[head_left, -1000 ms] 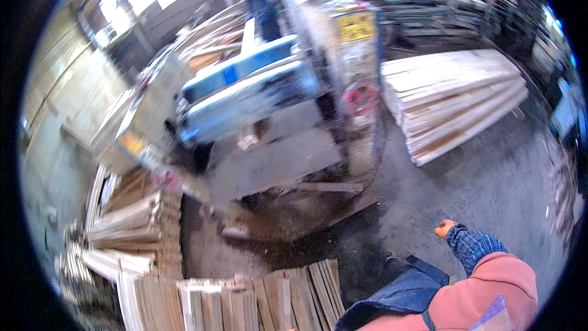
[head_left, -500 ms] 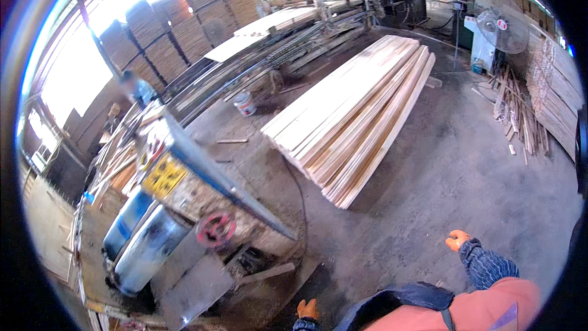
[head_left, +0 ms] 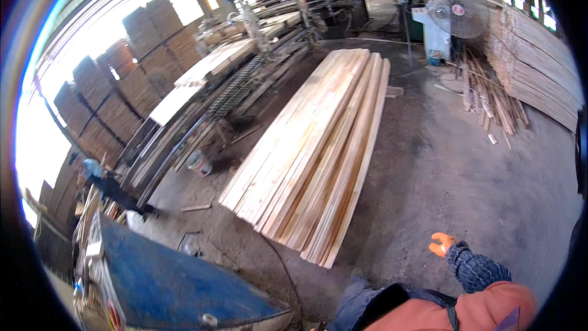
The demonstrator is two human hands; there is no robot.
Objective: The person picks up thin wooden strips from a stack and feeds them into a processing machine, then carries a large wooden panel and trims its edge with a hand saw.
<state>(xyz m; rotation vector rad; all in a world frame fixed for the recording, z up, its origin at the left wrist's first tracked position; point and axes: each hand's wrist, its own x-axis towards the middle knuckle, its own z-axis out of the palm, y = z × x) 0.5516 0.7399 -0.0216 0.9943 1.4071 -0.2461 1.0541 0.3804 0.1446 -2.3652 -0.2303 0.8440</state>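
Observation:
My right hand [head_left: 441,244], in an orange glove, hangs over the concrete floor at the lower right. Its thumb and fingers are apart with nothing between them. My left hand does not show. Ahead of me lies a long stack of pale wooden boards [head_left: 300,141], the nearest thing to my right hand though well apart from it. Along the stack's right side, the boards are fanned out and their near ends are uneven.
At lower left stands a machine with a blue top [head_left: 177,276]. Beyond it is a person [head_left: 110,184]. A white bucket [head_left: 199,163] stands left of the boards. Far right are a fan [head_left: 454,9], loose wood strips [head_left: 487,95] and stacked timber [head_left: 533,55]. A cable [head_left: 285,266] crosses the floor.
My view has moved forward, so the board stack looks nearer and further left. The blue-topped machine has shifted lower. My left hand has left the picture; my right hand's fingers have spread.

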